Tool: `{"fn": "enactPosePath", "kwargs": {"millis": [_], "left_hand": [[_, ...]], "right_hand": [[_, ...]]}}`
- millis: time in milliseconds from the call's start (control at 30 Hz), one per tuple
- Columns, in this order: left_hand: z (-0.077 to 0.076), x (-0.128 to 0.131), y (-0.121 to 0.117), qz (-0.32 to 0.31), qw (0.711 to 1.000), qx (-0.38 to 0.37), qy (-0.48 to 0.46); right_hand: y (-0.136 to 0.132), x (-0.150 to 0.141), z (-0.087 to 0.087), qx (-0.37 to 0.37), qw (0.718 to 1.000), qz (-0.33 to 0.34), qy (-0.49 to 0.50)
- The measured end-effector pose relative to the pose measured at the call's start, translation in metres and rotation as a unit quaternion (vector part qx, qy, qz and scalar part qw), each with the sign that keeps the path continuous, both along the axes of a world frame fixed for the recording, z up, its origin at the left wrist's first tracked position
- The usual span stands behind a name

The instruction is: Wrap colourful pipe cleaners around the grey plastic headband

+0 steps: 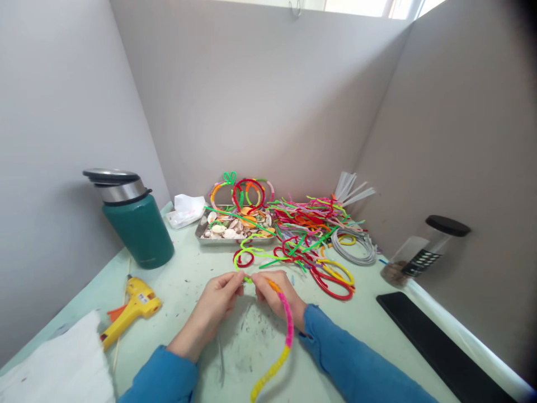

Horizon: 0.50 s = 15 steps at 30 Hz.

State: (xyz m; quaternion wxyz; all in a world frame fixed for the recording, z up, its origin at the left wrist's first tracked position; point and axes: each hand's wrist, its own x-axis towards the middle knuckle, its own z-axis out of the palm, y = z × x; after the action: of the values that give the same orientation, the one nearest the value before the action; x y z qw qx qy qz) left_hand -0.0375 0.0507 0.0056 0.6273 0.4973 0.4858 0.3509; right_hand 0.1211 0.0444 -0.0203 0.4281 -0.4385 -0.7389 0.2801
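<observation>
My left hand (pixel 220 294) pinches a lime-green pipe cleaner (pixel 247 278) close to its wrapped part, thumb against fingers. Right beside it, my right hand (pixel 274 291) is closed on a long strip wrapped in pipe cleaner (pixel 288 319), with orange, pink and yellow sections. The strip curves over the right hand and hangs towards the table's front edge. A loose lime-green tail (pixel 255 252) rises behind the fingers and loops over the table. The fingertips hide how the green joins the strip.
Behind the hands stands a metal tray of shells (pixel 230 240) with wrapped rings (pixel 248 193). To its right lie piled pipe cleaners (pixel 306 215), coiled grey wire (pixel 354 254) and red-handled scissors (pixel 333 288). A yellow glue gun (pixel 134 308) and green bottle (pixel 140 229) are left.
</observation>
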Motion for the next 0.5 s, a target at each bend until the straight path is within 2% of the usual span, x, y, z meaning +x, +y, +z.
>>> {"fn": "enactPosePath", "kwargs": {"millis": [300,500], "left_hand": [[0.0005,-0.0024,-0.0008,-0.012,0.996,0.082,0.031],[0.003,-0.0047,-0.0008,-0.031,0.999,0.031,-0.022]], "right_hand": [[-0.0007,-0.0007,0.0048,-0.013,1.0,-0.008,-0.003],[-0.0001,0.0005,0.0024,0.015,1.0,-0.003,-0.01]]}}
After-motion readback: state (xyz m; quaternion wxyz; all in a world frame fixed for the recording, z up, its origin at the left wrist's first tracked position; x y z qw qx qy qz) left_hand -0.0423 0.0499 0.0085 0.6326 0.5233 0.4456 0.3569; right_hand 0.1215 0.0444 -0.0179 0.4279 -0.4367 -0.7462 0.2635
